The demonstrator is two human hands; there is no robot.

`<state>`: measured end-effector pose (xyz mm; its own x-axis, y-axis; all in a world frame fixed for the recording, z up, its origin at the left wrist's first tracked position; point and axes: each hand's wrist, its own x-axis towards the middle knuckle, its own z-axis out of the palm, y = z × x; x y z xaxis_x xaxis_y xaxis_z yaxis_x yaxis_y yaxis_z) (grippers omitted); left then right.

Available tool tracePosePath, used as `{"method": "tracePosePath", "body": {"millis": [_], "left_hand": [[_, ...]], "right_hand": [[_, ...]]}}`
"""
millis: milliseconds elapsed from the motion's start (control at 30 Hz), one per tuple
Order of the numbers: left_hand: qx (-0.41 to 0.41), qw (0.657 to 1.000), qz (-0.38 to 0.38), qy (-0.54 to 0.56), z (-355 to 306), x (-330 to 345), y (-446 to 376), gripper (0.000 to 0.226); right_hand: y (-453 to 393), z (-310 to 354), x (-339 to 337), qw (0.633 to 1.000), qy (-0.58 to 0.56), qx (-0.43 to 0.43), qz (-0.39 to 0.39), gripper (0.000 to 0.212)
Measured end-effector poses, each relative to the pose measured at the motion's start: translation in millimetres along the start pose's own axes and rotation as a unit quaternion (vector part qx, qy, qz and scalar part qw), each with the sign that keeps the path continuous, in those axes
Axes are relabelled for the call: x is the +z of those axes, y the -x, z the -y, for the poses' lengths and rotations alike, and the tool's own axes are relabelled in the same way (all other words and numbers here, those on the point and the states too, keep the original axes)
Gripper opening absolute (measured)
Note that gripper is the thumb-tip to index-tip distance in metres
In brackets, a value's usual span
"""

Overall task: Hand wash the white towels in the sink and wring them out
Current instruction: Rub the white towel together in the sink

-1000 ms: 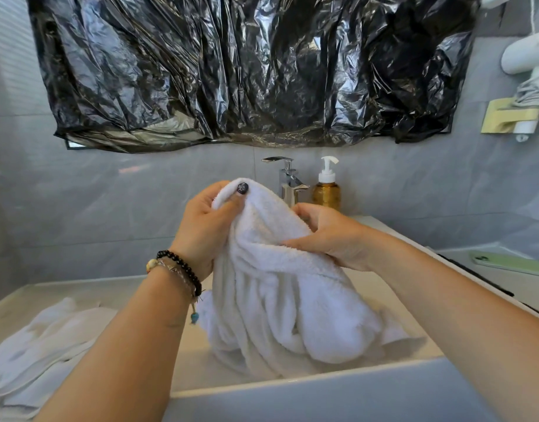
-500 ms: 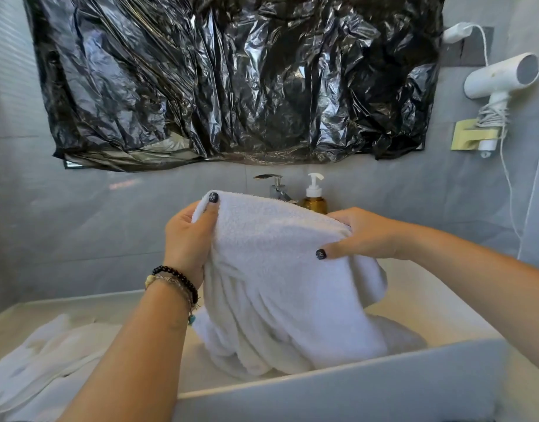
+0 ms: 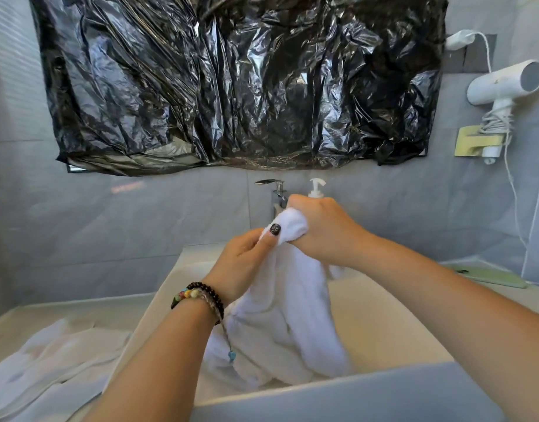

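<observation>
A white towel (image 3: 288, 318) hangs bunched over the sink basin (image 3: 380, 324), its lower folds lying inside. My left hand (image 3: 240, 263) grips the gathered top of the towel, thumb pressed on the cloth. Right beside it, my right hand (image 3: 320, 228) is curled round the same top end, just above and to the right. The two hands touch. A second white towel (image 3: 45, 367) lies crumpled on the counter at the lower left.
A chrome faucet (image 3: 275, 193) and a soap pump bottle (image 3: 316, 188) stand behind my hands. Black plastic sheeting (image 3: 240, 83) covers the wall above. A white hair dryer (image 3: 502, 83) hangs at the right, and a green phone (image 3: 490, 277) lies on the right counter.
My hands have come together, gathering the spread towel top into one tight bunch. The right hand moved left and up toward the faucet; the view shifted slightly.
</observation>
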<state>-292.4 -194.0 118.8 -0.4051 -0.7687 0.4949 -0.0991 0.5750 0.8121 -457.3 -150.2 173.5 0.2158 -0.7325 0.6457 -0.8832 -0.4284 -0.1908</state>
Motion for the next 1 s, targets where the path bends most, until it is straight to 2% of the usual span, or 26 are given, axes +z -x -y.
{"method": "tracePosePath", "body": {"millis": [67, 167, 267, 333, 400, 433, 500, 533, 600, 633, 667, 700, 733, 800, 833, 867, 900, 933, 1000], "left_hand": [[-0.009, 0.999, -0.020, -0.043, 4, -2, -1, 0.077], [0.014, 0.994, -0.050, -0.096, 4, -10, -4, 0.061], [0.067, 0.984, -0.083, -0.140, 1, -13, -7, 0.053], [0.090, 0.982, -0.084, -0.143, 1, -9, -6, 0.037], [0.086, 0.985, -0.094, -0.120, 2, -6, -7, 0.014], [0.077, 0.986, -0.102, -0.105, 1, -4, -7, 0.013], [0.054, 0.988, -0.113, -0.088, 2, -3, -6, 0.018], [0.045, 0.988, -0.116, -0.087, 2, -3, -5, 0.018], [0.035, 0.989, -0.119, -0.078, 0, -3, -2, 0.027], [0.033, 0.990, -0.117, -0.067, -1, -3, -1, 0.034], [0.028, 0.991, -0.118, -0.057, -2, -4, 0, 0.043], [0.017, 0.992, -0.119, -0.048, -3, -6, 0, 0.051], [-0.001, 0.993, -0.114, -0.041, -3, -7, 0, 0.055], [-0.038, 0.995, -0.087, -0.042, -2, -8, 0, 0.058], [-0.051, 0.995, -0.069, -0.041, -1, -8, 0, 0.054], [-0.061, 0.996, -0.051, -0.033, -2, -8, 0, 0.048], [-0.068, 0.997, -0.029, -0.016, -3, -7, 0, 0.044], [-0.074, 0.997, -0.008, 0.010, -5, -7, 1, 0.045], [-0.085, 0.994, 0.011, 0.069, -6, -8, 0, 0.056]], "right_hand": [[-2, -3, -2, 0.997, -0.004, 0.026, 0.070, 0.027], [-3, -16, -10, 0.984, -0.007, 0.019, 0.175, 0.026], [-1, -23, -26, 0.971, -0.050, 0.028, 0.231, 0.038], [0, -24, -32, 0.958, -0.134, 0.061, 0.245, 0.034], [4, -29, -31, 0.916, -0.283, 0.114, 0.263, 0.027], [7, -34, -29, 0.879, -0.363, 0.142, 0.274, 0.036], [14, -45, -20, 0.803, -0.495, 0.166, 0.287, 0.054], [17, -47, -13, 0.770, -0.548, 0.164, 0.285, 0.051], [22, -52, 1, 0.729, -0.606, 0.160, 0.275, 0.043], [24, -53, 5, 0.716, -0.620, 0.172, 0.271, 0.049], [24, -55, 9, 0.713, -0.620, 0.188, 0.268, 0.056], [24, -58, 12, 0.727, -0.604, 0.199, 0.260, 0.059], [23, -58, 14, 0.760, -0.567, 0.210, 0.239, 0.057], [22, -58, 19, 0.852, -0.454, 0.212, 0.152, 0.045], [21, -56, 22, 0.878, -0.423, 0.203, 0.097, 0.043], [21, -54, 25, 0.884, -0.423, 0.192, 0.054, 0.047], [22, -55, 27, 0.869, -0.459, 0.185, 0.029, 0.052], [23, -55, 27, 0.831, -0.526, 0.177, 0.022, 0.056], [26, -54, 20, 0.724, -0.667, 0.164, 0.059, 0.059]]}}
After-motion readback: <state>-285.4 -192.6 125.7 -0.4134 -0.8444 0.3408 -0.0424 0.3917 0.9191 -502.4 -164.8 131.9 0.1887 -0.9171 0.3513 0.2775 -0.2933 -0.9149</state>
